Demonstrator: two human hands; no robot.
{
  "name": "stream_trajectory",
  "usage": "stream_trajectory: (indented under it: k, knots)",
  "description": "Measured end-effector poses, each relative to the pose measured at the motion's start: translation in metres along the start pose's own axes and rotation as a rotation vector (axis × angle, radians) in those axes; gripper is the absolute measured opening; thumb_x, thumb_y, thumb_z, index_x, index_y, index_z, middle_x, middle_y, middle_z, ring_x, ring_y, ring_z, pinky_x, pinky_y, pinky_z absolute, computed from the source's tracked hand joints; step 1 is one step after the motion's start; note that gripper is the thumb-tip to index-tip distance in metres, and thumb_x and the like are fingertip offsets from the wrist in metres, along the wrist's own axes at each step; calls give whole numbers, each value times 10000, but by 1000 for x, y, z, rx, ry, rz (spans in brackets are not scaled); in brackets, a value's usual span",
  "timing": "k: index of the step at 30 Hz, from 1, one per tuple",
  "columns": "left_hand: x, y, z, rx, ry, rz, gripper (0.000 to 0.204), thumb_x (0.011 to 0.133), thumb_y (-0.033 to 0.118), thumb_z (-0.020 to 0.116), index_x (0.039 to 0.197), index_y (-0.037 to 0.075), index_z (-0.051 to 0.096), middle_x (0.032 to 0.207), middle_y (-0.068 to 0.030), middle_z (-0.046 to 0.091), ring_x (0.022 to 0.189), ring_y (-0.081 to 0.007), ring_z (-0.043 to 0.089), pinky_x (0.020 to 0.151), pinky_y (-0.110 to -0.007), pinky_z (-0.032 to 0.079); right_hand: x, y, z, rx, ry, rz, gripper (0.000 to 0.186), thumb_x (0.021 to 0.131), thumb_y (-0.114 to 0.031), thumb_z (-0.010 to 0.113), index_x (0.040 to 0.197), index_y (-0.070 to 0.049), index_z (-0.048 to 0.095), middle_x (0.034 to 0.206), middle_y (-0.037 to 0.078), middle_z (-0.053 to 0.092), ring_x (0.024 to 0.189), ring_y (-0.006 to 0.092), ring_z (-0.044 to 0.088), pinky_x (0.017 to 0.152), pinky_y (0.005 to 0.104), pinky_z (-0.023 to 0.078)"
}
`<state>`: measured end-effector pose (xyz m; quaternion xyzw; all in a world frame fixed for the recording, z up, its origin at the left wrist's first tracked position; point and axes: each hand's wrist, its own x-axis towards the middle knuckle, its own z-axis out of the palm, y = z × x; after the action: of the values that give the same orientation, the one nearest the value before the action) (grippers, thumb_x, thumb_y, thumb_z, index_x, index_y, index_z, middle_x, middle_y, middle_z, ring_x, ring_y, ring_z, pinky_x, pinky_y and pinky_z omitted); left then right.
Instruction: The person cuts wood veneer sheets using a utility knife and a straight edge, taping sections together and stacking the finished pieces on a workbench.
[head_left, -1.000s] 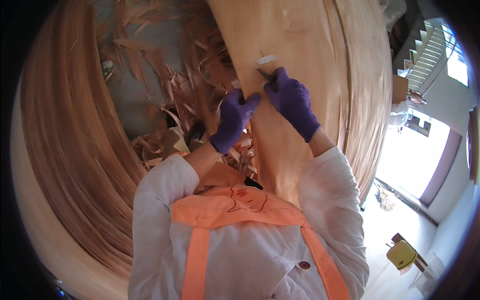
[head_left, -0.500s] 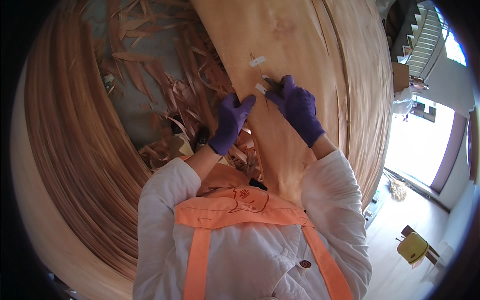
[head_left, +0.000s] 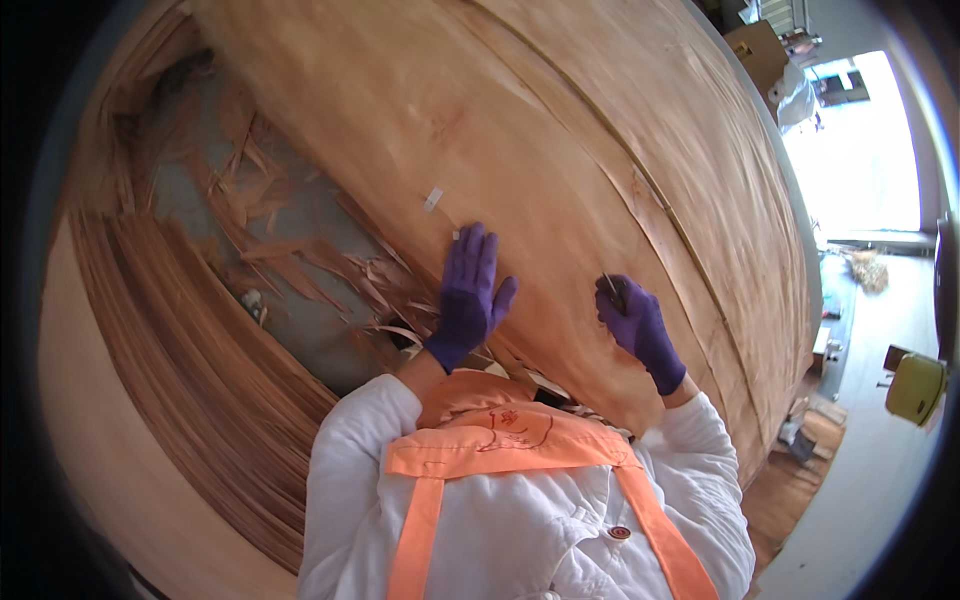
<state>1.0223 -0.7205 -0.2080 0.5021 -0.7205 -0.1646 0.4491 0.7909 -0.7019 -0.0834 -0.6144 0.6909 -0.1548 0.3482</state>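
Change noted: the right hand (head_left: 632, 325) has come away from the white tape pieces, where it was half a second ago, and now stands at 3 o'clock of the left hand (head_left: 466, 295). The left hand, earlier at the sheet's edge with thumb and fingers apart, now lies palm down on the pale veneer sheet (head_left: 540, 220). The view has also turned.

Bearing on the work, in this inspector's judgement: the blade is out of use for the moment, and the left palm is either smoothing or steadying the sheet.

Hands: the left fingers are straight and close together, the thumb spread. The right fingers are curled around a small dark-handled knife (head_left: 619, 298), its blade pointing to 11 o'clock; whether that hand touches the sheet cannot be told.

Location: the veneer sheet lies under both hands and runs from 11 o'clock to 5 o'clock. The upper tape piece (head_left: 433, 199) lies on it at 11 o'clock of the left hand; the lower tape piece (head_left: 456, 236) shows just beside the left fingertips, partly hidden.

Surroundings: a darker veneer stack (head_left: 190, 370) sits at 8 o'clock; veneer offcuts (head_left: 300, 270) litter the grey floor (head_left: 315, 215) at 10 o'clock.

Containers: a cardboard box (head_left: 757, 55) and a whitish plastic bag (head_left: 795, 98) stand between 1 and 2 o'clock. The contents of both cannot be determined.
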Motion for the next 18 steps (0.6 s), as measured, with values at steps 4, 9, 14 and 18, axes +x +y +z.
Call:
stream_trajectory:
  k: [4,9,14,18]
  knots:
    - [2,5,-3,-19,-33,-40,554,873,186,567,1344,-30,370,1386,-245,369,1282,-417,361,1051,-480,303,-28,19,-16,152,79,153,212,874,-138,596,1056,-28,590,698,40,604,570,93,570,500,259,447]
    - [12,-23,-26,-323,327,-294,421,931,139,456,1309,-44,426,1368,-241,402,1285,-385,371,1062,-442,291,-55,51,-29,352,209,235,195,891,-102,577,1071,-27,593,810,29,637,649,83,600,529,231,453]
    - [68,-35,-11,30,309,0,427,934,188,444,1304,-24,426,1344,-229,424,1233,-388,407,1014,-489,305,-48,58,-36,436,240,166,167,895,-62,559,1051,-16,594,849,31,636,674,88,604,584,228,469]
    - [84,-38,24,537,219,3,449,904,248,484,1302,48,432,1334,-201,431,1213,-391,409,961,-528,310,-44,54,-43,385,229,130,154,886,-43,560,1031,-2,595,839,43,634,679,97,607,622,244,487]
